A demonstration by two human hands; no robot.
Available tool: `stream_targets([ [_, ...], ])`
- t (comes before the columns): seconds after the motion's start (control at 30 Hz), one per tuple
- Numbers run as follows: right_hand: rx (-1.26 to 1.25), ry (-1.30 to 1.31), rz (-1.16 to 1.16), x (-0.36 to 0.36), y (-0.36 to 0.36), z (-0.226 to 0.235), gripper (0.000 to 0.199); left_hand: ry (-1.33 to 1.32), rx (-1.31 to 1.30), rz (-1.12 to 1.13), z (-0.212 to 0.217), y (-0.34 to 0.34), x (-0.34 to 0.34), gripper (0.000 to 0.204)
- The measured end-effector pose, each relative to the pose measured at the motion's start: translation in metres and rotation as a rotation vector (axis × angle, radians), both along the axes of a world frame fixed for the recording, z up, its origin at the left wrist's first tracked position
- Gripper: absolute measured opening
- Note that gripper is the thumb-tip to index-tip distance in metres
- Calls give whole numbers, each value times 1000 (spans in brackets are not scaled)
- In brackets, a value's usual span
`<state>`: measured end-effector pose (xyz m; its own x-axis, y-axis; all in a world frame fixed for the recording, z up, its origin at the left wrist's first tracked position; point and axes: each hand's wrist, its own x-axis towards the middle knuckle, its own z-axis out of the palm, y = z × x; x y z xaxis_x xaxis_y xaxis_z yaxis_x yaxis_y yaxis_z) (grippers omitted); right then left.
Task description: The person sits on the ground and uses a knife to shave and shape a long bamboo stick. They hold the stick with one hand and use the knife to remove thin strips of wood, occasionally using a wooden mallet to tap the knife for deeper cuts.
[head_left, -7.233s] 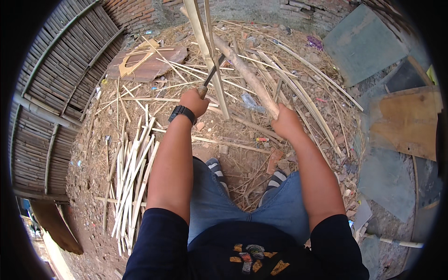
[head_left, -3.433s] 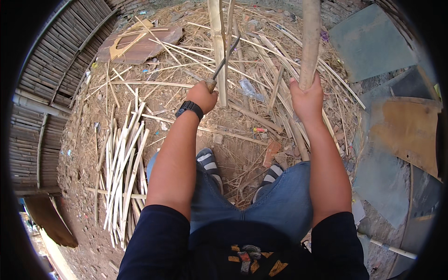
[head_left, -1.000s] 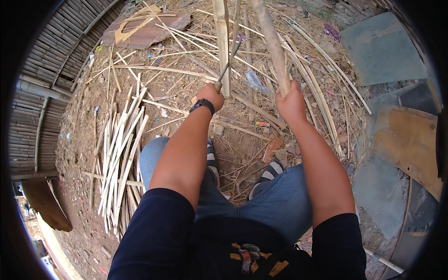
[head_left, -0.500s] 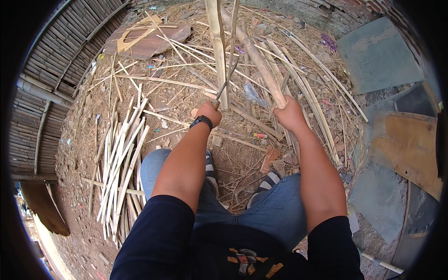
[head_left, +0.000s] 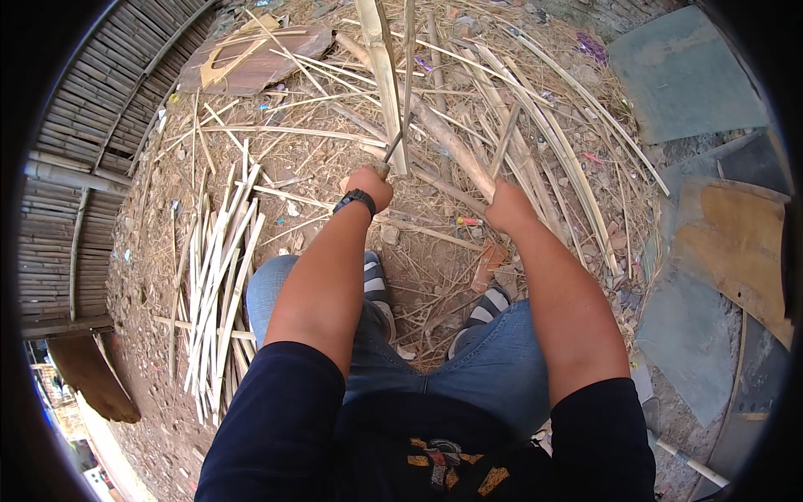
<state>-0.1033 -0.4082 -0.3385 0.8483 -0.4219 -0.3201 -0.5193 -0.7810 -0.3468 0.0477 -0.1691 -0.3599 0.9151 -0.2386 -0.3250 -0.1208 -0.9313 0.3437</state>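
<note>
My left hand (head_left: 369, 189), with a dark watch on its wrist, is closed round the handle of a knife. The dark knife blade (head_left: 396, 142) slants up and right across an upright split length of pale wood (head_left: 381, 63). Beside that length rises a thinner strip (head_left: 409, 54), parted from it at the top. My right hand (head_left: 510, 207) grips the near end of a thick round stick (head_left: 456, 144). The stick slants up and left, passing behind the split wood in this view; whether it touches the blade I cannot tell.
A pile of pale strips (head_left: 219, 284) lies at left. More long strips (head_left: 556, 142) and straw litter the dirt beyond. A brown board (head_left: 259, 63) lies far left, a bamboo wall (head_left: 109, 92) left, grey sheets (head_left: 686, 79) right. A brick piece (head_left: 488, 266) sits near my feet.
The stick in my right hand has swung leftward and lower at its far end. The knife and split wood have shifted slightly up in the view.
</note>
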Motion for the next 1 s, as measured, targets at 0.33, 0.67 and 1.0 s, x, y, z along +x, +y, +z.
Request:
stream_targets([
  [0.33,236,-263,-67,12,-15,36,46,-8,-82,67,-20,-4,0,47],
  [0.67,257,-811,-243,26,13,101,39,89,-129,62,-21,-2,14,68],
  [1.0,81,26,-63,3,8,-12,46,117,-67,30,-30,-13,11,59],
])
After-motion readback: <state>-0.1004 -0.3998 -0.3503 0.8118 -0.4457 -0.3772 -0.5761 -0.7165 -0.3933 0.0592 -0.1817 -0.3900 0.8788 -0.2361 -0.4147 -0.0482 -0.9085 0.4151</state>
